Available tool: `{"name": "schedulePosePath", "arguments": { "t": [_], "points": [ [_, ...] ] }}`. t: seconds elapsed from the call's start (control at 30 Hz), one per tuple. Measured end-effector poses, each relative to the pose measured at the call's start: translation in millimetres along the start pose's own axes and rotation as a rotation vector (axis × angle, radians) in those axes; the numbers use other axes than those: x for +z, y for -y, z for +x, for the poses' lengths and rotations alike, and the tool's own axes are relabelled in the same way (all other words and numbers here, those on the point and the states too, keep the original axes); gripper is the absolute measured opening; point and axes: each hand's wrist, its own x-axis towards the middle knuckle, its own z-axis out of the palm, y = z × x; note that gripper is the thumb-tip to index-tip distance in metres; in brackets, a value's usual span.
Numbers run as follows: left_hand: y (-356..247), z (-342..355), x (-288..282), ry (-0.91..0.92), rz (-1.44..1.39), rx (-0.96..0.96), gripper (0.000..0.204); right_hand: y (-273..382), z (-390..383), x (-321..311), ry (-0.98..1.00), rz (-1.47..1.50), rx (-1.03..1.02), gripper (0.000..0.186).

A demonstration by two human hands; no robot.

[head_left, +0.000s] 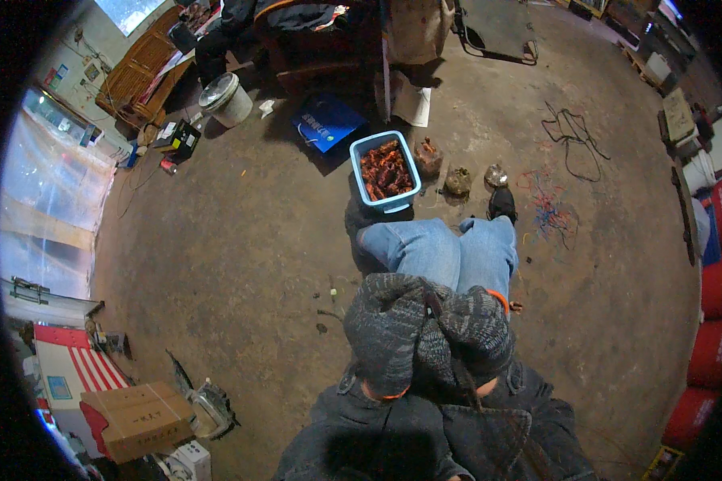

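Observation:
Grey knitted fabric (385,325) with orange edging is bunched over my lap and hides most of both hands. A small patch of skin, seemingly part of my left hand (371,391), shows by the left orange edge; another, seemingly of my right hand (487,388), shows lower right. No fingers can be made out clearly, nor anything held. Beyond my jeans (425,248) stands a light-blue plastic tub (392,207) filled with reddish-brown, jagged pieces (387,171). Beside it sit a bag-like bundle of reddish material (427,159) and two smaller bundles (458,182), their contents unclear.
Loose red and blue wires (547,210) and a black cable (573,140) lie to the right. A blue bag (327,122), a lidded white bucket (229,103) and a wooden chair (321,48) stand ahead. A cardboard box (140,417) is at lower left, red sacks (710,353) along the right.

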Motion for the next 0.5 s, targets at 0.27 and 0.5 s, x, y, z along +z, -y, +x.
{"name": "schedulePosePath", "arguments": {
  "t": [0.27,0.5],
  "points": [
    [11,-2,5,-0.068,-0.133,0.110,0.014,6,2,0,-0.013,0.074,0.014,0.041],
    [8,1,-3,-0.043,0.013,0.143,0.015,9,17,-12,-0.138,-0.270,-0.566,0.043]
  ]
}}
